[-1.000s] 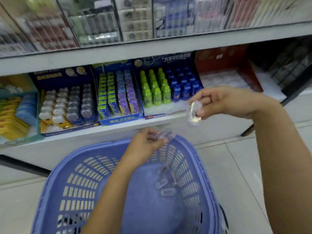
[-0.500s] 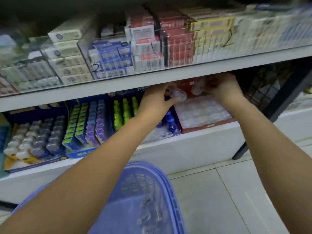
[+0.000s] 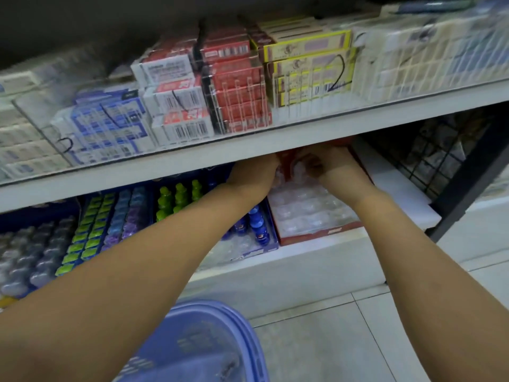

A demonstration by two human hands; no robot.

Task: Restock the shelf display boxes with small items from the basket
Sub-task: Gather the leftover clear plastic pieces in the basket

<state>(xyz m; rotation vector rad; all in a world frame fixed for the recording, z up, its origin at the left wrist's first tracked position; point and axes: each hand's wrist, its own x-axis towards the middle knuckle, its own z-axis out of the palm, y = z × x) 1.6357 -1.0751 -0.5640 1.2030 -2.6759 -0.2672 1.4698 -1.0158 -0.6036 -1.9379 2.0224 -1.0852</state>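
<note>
The upper shelf point(image 3: 165, 166) overhangs the work; the blue basket point(image 3: 249, 333) waits below. Near the right end of the lower shelf point(image 3: 316, 260), at its front edge, stands the red display box point(image 3: 325, 234). The left grip point(image 3: 256, 175) and right grip point(image 3: 334, 169) reach side by side over its back rows, fingers blurred under the overhang, so I cannot tell whether they hold anything; placing half blind could unseat a row. The clear packets point(image 3: 308, 208) filling the box look small, glossy, slippery.

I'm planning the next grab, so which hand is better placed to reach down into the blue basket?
Probably the left hand: its forearm lies above the blue basket. The right hand has its forearm over floor tiles beside it. Both hands are at the red box.
</note>
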